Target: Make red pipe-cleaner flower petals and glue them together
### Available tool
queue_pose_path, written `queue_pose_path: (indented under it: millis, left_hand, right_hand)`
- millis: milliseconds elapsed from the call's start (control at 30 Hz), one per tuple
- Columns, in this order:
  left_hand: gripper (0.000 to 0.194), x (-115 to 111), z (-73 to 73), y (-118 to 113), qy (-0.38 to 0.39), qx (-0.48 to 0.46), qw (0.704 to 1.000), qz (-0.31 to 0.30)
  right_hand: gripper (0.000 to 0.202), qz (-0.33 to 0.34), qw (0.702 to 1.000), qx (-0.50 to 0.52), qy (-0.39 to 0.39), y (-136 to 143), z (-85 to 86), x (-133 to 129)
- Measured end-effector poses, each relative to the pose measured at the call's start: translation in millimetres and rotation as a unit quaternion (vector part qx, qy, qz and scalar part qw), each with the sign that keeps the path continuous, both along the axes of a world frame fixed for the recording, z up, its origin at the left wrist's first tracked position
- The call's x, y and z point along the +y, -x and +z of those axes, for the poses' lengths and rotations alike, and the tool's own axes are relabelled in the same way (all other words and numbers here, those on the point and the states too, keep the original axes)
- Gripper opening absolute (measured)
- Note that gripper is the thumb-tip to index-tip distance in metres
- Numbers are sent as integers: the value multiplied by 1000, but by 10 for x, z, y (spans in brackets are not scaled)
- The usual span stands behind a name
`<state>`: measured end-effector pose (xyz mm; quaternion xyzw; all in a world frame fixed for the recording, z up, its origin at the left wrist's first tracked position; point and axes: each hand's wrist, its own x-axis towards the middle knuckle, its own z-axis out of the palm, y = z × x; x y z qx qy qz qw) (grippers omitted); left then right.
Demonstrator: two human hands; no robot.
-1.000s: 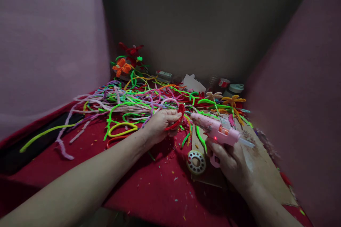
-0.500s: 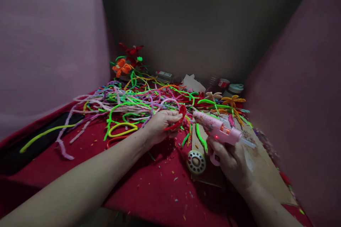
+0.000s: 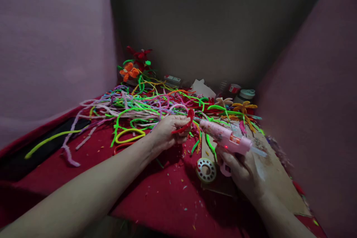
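Note:
Near the middle of the view, my left hand (image 3: pixel 170 130) pinches a red fuzzy piece (image 3: pixel 190 116), its loop standing up at the fingertips and a strip trailing below. On the right, my right hand (image 3: pixel 240 167) is wrapped round the handle of a pink glue gun (image 3: pixel 225 135). The gun's nozzle points left toward the red piece, a small space apart from it. A red light glows on its side, and a clear glue stick (image 3: pixel 259 151) sticks out of the back.
Colourful pipe cleaners (image 3: pixel 139 108) cover the back of the red cloth (image 3: pixel 164 200). A tape spool (image 3: pixel 206 170) lies by a cardboard sheet (image 3: pixel 284 189). Orange (image 3: pixel 129 71) and red flowers (image 3: pixel 141 54) stand at the back left. A lidded jar (image 3: pixel 247 95) is at the back right.
The glue gun has shifted slightly left, closer to the red piece. The whole view has moved a little, and both hands keep their holds.

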<state>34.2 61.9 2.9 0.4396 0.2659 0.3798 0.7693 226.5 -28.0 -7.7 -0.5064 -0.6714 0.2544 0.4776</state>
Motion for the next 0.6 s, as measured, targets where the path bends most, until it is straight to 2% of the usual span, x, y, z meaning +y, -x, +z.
queue_pose_path:
  millis: [233, 600]
  left_hand:
    - [17, 5, 4, -1, 1, -3, 1000, 3]
    - [16, 7, -17, -7, -7, -6, 1000, -5]
  right_hand:
    - [26, 9, 1000, -3, 10, -17, -53, -1]
    - [27, -22, 999, 14, 28, 1, -21, 1]
